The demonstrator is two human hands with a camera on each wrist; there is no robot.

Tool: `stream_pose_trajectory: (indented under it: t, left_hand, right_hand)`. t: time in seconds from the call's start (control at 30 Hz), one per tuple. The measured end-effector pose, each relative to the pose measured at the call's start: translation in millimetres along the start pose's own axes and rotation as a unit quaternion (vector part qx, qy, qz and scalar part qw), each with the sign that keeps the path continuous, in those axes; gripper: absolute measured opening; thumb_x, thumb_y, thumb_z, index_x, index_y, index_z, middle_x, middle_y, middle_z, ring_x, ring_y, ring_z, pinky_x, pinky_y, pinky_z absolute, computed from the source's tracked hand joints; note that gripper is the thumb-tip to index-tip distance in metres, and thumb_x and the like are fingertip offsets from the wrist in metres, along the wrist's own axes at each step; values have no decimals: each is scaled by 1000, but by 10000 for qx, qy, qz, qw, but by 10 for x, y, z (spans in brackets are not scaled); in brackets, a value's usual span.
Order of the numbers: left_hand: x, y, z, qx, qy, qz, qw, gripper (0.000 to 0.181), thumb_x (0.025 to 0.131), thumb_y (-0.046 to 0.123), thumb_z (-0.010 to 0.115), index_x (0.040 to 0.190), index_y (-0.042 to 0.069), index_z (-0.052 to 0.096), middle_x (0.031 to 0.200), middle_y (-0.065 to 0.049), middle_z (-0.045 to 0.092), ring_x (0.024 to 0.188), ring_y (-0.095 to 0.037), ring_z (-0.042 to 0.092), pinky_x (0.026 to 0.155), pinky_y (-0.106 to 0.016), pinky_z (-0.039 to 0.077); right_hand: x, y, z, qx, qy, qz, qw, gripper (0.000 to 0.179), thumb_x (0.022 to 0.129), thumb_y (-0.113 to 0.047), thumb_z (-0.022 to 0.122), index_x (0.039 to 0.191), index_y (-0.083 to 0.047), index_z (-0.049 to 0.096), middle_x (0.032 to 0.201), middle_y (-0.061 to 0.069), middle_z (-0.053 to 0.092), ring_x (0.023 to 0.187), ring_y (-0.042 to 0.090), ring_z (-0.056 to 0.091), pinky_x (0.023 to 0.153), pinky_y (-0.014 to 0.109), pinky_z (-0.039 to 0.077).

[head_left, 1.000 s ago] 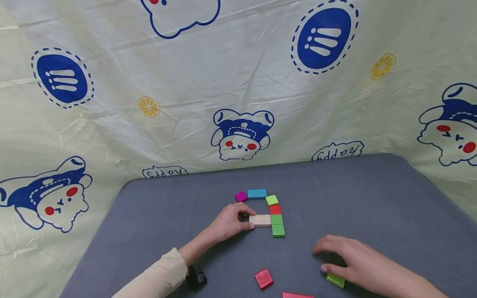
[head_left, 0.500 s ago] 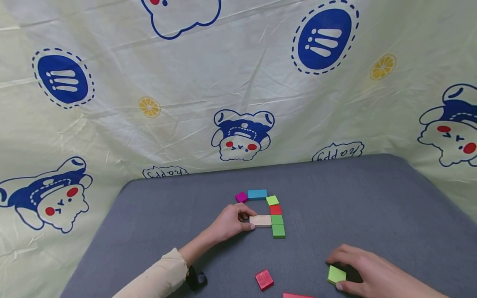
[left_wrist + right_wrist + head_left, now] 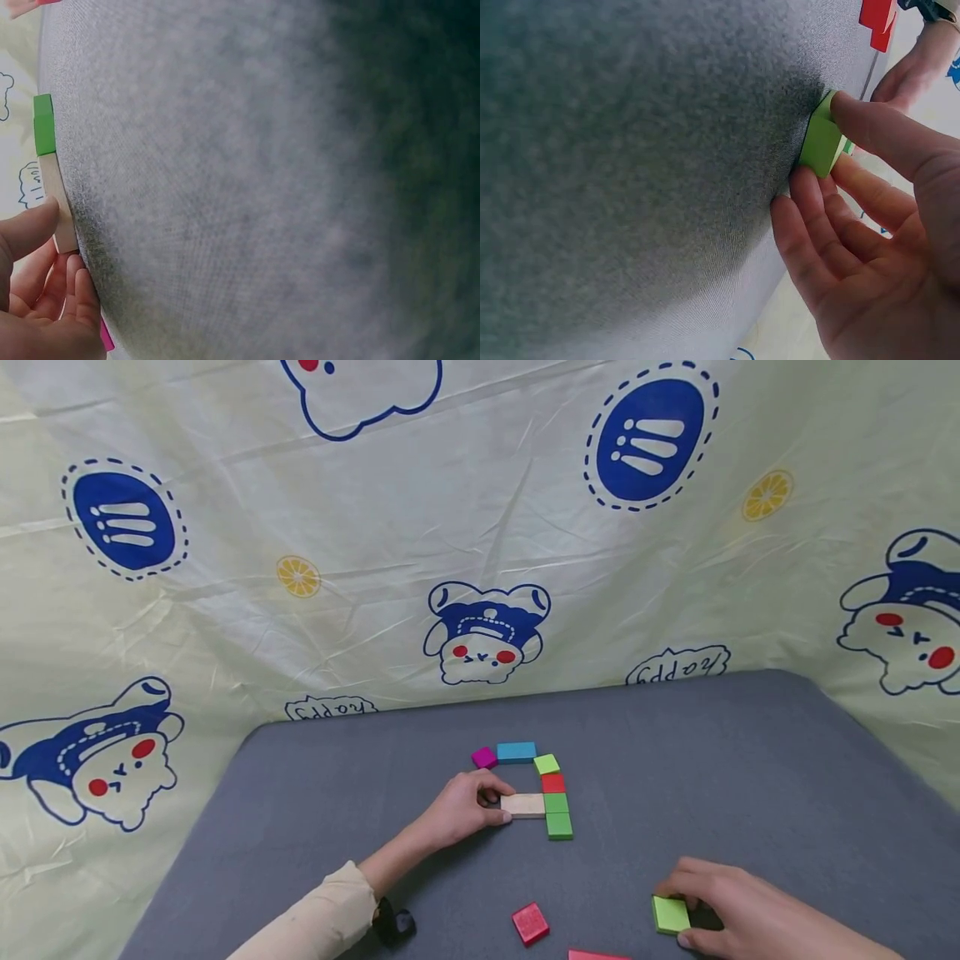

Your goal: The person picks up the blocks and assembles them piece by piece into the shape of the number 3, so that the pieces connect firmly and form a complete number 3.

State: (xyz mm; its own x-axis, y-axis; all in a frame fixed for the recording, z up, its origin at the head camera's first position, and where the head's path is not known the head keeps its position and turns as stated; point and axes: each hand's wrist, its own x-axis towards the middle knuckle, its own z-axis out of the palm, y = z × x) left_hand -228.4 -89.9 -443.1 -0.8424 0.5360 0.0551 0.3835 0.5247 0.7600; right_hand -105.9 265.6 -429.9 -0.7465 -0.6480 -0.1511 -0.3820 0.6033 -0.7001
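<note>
My left hand (image 3: 463, 810) pinches the left end of a plain wooden block (image 3: 524, 806), whose other end meets a green block (image 3: 555, 803). In the left wrist view the thumb lies across that wooden block (image 3: 61, 214). Farther right and nearer, my right hand (image 3: 731, 906) grips a light green block (image 3: 670, 915) between thumb and fingers. The right wrist view shows this light green block (image 3: 821, 139) at the dark tabletop. A second green block (image 3: 558, 826), a red block (image 3: 553, 783), a lime block (image 3: 547, 764), a blue block (image 3: 517, 752) and a magenta block (image 3: 484, 757) form a bent row.
A loose red block (image 3: 531, 924) lies between the hands, near the front. Another red block (image 3: 597, 955) is cut off by the bottom edge. The grey tabletop (image 3: 337, 777) ends at a printed cloth backdrop (image 3: 360, 635). A black band sits at the left wrist.
My right hand first drew back to the right, uncovering the light green block, and now grips it, shifted slightly left. The left hand and the row stay as they were.
</note>
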Motion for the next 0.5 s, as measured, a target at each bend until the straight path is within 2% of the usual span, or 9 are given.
stream_pose_trajectory:
  t: [0.07, 0.23, 0.5]
  left_hand:
    - [-3, -1, 2, 0, 0, 10, 10000, 25, 84, 10, 78, 109, 9, 74, 94, 1, 61, 89, -17, 55, 76, -27, 47]
    - [-7, 2, 3, -12, -2, 18, 10000, 25, 84, 9, 77, 110, 9, 74, 95, 1, 61, 89, -17, 54, 76, -27, 46]
    - [-9, 6, 1, 1, 6, -3, 10000, 26, 85, 10, 76, 110, 10, 74, 96, 1, 61, 89, -17, 54, 76, -26, 46]
  right_hand:
    - [25, -18, -3, 3, -17, -64, 10000, 23, 88, -29, 74, 109, -23, 69, 94, -19, 52, 79, -1, 51, 64, 25, 46]
    - [70, -59, -12, 162, -147, 66, 9997, 23, 88, -32, 73, 109, -24, 69, 94, -18, 54, 78, 0, 52, 64, 25, 46]
    - [172, -135, -6, 79, -227, 542, 9982, 25, 87, -34, 74, 111, -26, 70, 93, -16, 53, 78, 3, 51, 67, 25, 48]
